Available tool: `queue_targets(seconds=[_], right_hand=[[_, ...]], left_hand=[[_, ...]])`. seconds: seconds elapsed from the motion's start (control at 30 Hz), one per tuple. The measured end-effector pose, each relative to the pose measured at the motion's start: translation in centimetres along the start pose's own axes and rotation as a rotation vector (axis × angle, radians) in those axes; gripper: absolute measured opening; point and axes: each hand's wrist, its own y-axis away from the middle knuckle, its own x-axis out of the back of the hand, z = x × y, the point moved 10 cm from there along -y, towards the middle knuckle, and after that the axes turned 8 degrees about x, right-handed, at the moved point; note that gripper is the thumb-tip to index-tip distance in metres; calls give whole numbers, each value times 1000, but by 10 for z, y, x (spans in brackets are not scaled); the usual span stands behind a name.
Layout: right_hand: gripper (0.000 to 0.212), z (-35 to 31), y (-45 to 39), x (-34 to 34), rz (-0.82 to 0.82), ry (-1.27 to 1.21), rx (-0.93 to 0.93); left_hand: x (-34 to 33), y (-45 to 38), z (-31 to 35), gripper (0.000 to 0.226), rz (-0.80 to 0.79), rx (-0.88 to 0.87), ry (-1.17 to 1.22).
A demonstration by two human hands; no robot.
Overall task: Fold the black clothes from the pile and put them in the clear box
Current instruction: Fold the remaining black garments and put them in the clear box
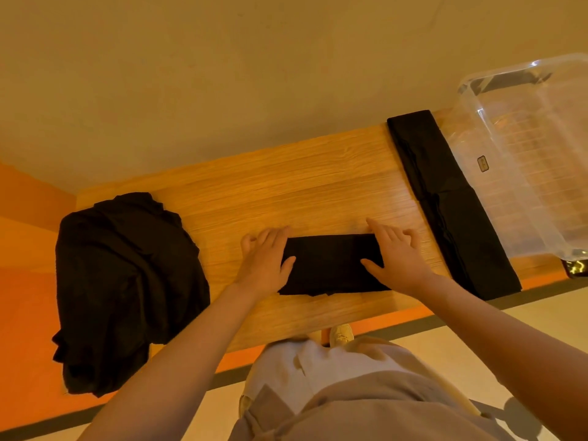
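both hands lie flat and spread, left hand (265,259) and right hand (396,257) pressing the ends of a folded black garment (331,265) on the wooden table (302,179), between the black pile (124,288) and the clear box (525,148).

one cam only, worn on person's head, wide-angle, looks fwd & steeply down, close over wooden table (318,173), both forearms in frame, wall beyond, no 2nd view to overlap

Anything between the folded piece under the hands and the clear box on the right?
Yes. A long black folded garment lies on the table beside the clear box, across the path from the small folded piece. Both hands rest on that piece.
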Motion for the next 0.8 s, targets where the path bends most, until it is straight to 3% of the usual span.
queue_targets(seconds=[0.1, 0.23, 0.43, 0.57, 0.8], right_hand=[[75, 9, -6, 6, -54, 2, -44], [57, 14, -6, 4, -113, -25, -60], [28, 21, 1, -4, -139, -115, -130], [23, 19, 7, -6, -94, -325, -125], [24, 21, 39, -2, 128, -744, -221]], left_hand=[[2, -18, -2, 60, -120, 10, -22], [-2, -30, -2, 57, -244, -17, -5], [-7, -33, -5, 39, -308, 17, 11], [-6, -32, 0, 22, -296, 25, 66], [-4, -32, -7, 15, -231, 254, 655]])
